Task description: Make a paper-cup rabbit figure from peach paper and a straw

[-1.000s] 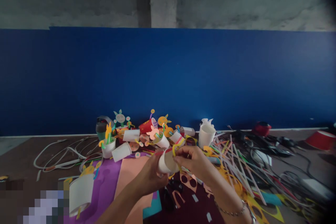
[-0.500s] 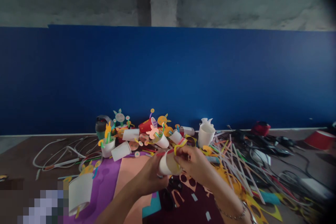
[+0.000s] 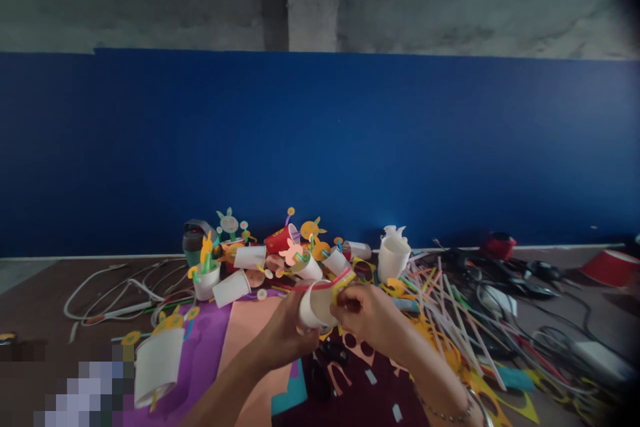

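My left hand point(image 3: 284, 328) is wrapped round a white paper cup point(image 3: 309, 310), which tilts with its mouth towards the right. At the rim, my right hand point(image 3: 367, 313) pinches a bent yellow straw point(image 3: 345, 283) between thumb and fingers. A pink-red straw point(image 3: 327, 284) runs across the top of the cup beside the yellow one. How the straws meet the cup inside is hidden by my right fingers. Below both hands, dark scissors-like handles point(image 3: 320, 379) lie on a dark maroon sheet point(image 3: 353, 400).
Decorated paper cups point(image 3: 250, 257) crowd the back, near a stack of white cups point(image 3: 393, 257). Loose straws point(image 3: 470, 320) and yellow cut-outs point(image 3: 483, 400) spread on the right among black cables. A large white cup point(image 3: 159, 368) lies on purple paper point(image 3: 200, 347), left.
My right hand has turned at the cup's rim, its fingers curling closer to the mouth. The cup has tilted slightly, and the pink-red straw shows more above it.
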Action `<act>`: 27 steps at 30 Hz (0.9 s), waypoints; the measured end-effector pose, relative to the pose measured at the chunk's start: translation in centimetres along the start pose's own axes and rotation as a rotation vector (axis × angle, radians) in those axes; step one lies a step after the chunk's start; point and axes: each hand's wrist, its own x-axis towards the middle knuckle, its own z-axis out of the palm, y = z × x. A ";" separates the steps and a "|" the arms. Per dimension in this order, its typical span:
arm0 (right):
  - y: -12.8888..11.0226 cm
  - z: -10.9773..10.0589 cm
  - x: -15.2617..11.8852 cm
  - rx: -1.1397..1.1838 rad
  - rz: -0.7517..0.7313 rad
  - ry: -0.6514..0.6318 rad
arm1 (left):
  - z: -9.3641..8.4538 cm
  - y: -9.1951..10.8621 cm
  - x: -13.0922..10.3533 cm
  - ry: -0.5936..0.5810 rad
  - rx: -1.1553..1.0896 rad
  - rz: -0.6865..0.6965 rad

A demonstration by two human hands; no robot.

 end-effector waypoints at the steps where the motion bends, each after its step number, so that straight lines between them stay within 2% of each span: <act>1: 0.2 0.0 0.1 0.057 0.006 0.013 | 0.1 0.2 0.1 0.021 -0.017 -0.017; 5: 0.5 -0.3 0.6 0.270 0.029 0.255 | 0.4 0.8 0.4 0.083 -0.038 -0.060; 7: 0.5 -0.3 0.8 0.329 0.032 0.313 | 0.5 1.0 0.4 0.075 -0.043 -0.060; 11: 0.2 -0.3 0.9 0.312 -0.026 0.276 | 0.5 1.0 0.3 0.010 -0.095 -0.073; 17: -0.2 0.1 0.6 0.359 -0.156 0.115 | 0.2 0.5 0.0 -0.100 -0.217 -0.082; 19: -0.4 0.3 0.6 0.383 -0.174 0.127 | 0.0 0.3 -0.1 -0.112 -0.221 -0.080; 23: -0.8 0.5 0.6 0.386 -0.221 0.231 | -0.2 0.4 -0.2 -0.114 -0.216 -0.087; 27: -1.0 0.7 0.4 0.355 -0.251 0.255 | -0.1 0.6 -0.2 -0.105 -0.225 -0.070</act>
